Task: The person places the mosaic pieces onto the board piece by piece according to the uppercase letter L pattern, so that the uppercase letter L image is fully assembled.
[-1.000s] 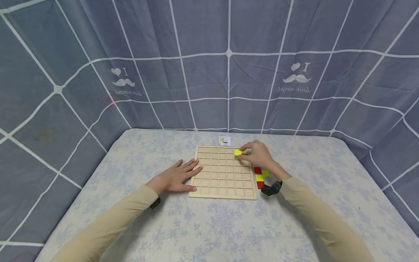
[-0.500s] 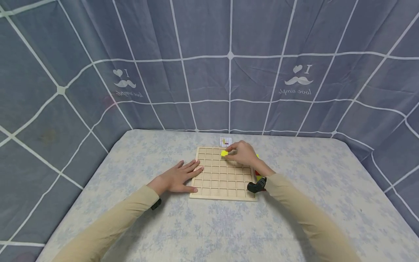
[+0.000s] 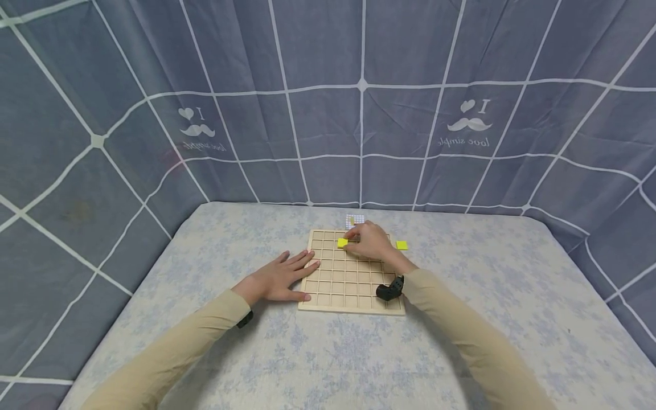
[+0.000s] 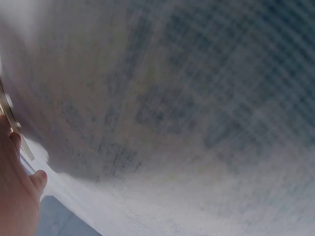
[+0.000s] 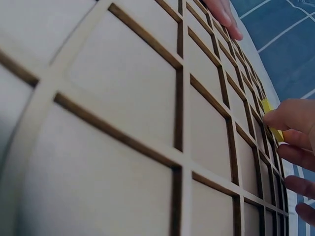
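A wooden grid board [image 3: 342, 311] lies on the table. My left hand [image 3: 277, 279] rests flat with spread fingers on its left edge; the left wrist view shows part of that hand [image 4: 19, 182] at the board's edge. My right hand [image 3: 371, 241] pinches a yellow square tile [image 3: 342, 243] over the upper part of the board, left of its middle. In the right wrist view the thumb and fingers of this hand [image 5: 295, 132] hold the yellow tile [image 5: 267, 109] at the far cells. Whether the tile touches the board, I cannot tell.
Another yellow tile [image 3: 402, 245] lies on the table right of the board. A small printed grid card [image 3: 353, 220] is behind the board, partly covered by the right hand. A blue-grey curtain [image 3: 328, 125] with white lines stands behind the patterned tablecloth [image 3: 307, 353].
My right hand has moved left across the board's upper part with the yellow tile. Its forearm now covers the red and yellow tiles by the board's right edge. The left hand stays in place.
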A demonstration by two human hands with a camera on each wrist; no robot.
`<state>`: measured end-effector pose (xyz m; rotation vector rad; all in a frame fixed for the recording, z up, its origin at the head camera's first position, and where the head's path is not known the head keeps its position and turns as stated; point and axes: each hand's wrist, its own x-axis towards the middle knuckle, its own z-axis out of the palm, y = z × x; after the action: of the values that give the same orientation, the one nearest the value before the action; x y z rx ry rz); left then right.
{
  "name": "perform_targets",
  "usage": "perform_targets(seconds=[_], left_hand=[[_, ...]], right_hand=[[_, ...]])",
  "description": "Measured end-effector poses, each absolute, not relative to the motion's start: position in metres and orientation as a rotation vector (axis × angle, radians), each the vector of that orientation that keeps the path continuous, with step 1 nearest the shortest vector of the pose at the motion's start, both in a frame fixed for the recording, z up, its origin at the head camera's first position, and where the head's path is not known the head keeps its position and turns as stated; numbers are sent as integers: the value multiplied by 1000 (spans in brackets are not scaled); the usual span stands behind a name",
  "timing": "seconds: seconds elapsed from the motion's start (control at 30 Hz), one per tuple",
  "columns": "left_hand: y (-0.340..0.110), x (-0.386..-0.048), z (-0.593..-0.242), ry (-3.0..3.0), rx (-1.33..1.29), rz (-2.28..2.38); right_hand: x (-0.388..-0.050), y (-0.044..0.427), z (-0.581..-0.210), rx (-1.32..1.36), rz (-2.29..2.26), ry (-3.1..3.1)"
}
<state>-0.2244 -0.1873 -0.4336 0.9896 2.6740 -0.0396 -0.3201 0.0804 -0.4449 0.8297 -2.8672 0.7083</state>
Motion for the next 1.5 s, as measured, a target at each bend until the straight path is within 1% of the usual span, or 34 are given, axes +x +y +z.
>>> perform_targets(seconds=[0.63,0.93,1.3,1.5], left_hand=[[-186,-223,-432,2672,983,-55],[-187,-223,-432,2666,973,-70],[-188,-226,-434,2666,985,-82],[-189,-225,-434,2671,999,-71]], right_hand=[[-317,73,-450,764,771,-2924],[-315,76,-448,792,765,-2897],[-313,102,-438,781,858,-2793],[-313,125,-432,705,860,-2791]])
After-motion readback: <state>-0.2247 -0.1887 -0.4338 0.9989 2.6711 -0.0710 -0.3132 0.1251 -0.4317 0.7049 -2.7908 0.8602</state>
